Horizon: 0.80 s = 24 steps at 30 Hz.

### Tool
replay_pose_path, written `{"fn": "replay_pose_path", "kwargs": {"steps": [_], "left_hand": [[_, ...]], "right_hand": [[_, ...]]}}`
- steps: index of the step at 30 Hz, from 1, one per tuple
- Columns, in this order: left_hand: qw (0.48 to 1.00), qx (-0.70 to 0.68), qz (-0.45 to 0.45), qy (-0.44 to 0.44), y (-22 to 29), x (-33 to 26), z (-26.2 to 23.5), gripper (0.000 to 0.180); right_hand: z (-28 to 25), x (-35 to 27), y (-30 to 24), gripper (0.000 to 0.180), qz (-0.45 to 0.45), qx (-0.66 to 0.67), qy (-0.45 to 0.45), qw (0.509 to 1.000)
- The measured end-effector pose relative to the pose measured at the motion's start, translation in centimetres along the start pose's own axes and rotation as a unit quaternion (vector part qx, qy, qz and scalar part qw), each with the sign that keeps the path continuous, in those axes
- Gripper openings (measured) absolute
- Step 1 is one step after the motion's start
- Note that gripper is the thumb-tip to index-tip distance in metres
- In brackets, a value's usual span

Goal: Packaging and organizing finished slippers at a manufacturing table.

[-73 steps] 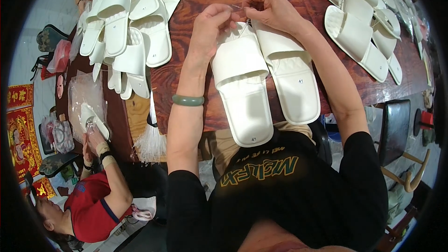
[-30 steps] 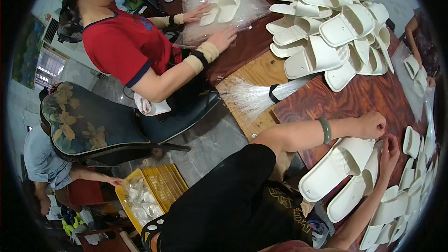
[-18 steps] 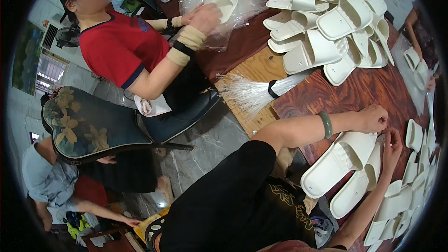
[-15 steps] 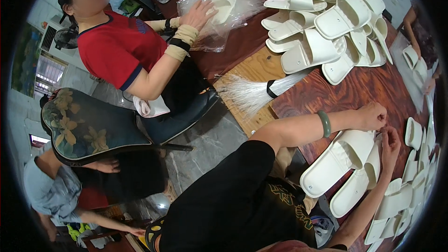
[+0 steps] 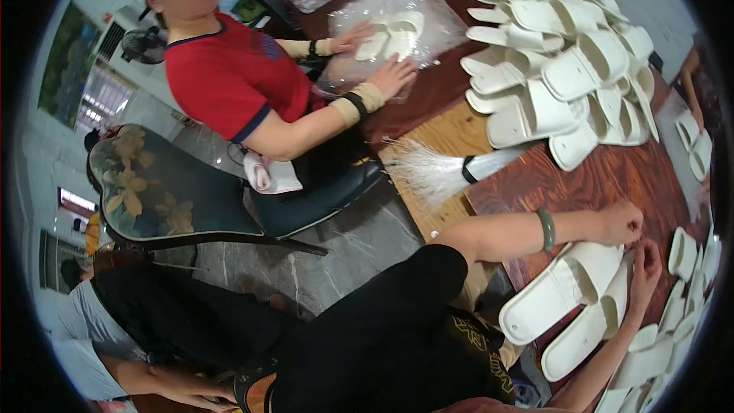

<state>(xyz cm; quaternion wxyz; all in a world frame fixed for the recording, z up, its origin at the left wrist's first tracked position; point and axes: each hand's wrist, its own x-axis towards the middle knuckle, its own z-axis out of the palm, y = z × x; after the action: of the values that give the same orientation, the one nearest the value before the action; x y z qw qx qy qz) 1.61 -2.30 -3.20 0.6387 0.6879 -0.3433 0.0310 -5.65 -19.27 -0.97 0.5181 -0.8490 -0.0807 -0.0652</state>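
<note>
My left hand [image 5: 621,223], on the arm with a green bangle [image 5: 546,229], is closed in a pinch just beyond a pair of white slippers. My right hand [image 5: 646,266] is beside it, its fingers also pinched together. Anything between the fingertips is too small to make out. Below my hands lie the left slipper [image 5: 539,302] and the right slipper [image 5: 575,346] of the pair, side by side with their toes toward me. A bundle of thin clear strands [image 5: 436,170], bound with a black band, lies to the left on the wooden table [image 5: 604,176].
White slippers [image 5: 585,69] are heaped at the far side, and more slippers [image 5: 657,344] lie along the right edge. A person in red [image 5: 229,80] lays slippers on clear plastic bags [image 5: 432,11]. An upholstered chair [image 5: 172,191] stands left; another person [image 5: 99,344] bends nearby.
The view has shifted, so most things sit lower. My hands stay close together near the slippers. The person in red now has both hands at the bags, and the person at lower left bends lower.
</note>
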Motion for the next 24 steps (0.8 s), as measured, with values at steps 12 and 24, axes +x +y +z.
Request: {"fn": "replay_pose_path", "kwargs": {"steps": [12,24], "left_hand": [[0.999,0.041,0.016,0.005,-0.9,-0.3,-0.1,0.013],[0.999,0.032,-0.004,-0.011,-0.2,-0.4,-0.6,0.012]], "right_hand": [[0.7,0.3,0.4,0.011,-0.021,-0.004,-0.021,1.000],[0.6,0.2,0.0,0.010,-0.008,-0.025,-0.005,1.000]]}}
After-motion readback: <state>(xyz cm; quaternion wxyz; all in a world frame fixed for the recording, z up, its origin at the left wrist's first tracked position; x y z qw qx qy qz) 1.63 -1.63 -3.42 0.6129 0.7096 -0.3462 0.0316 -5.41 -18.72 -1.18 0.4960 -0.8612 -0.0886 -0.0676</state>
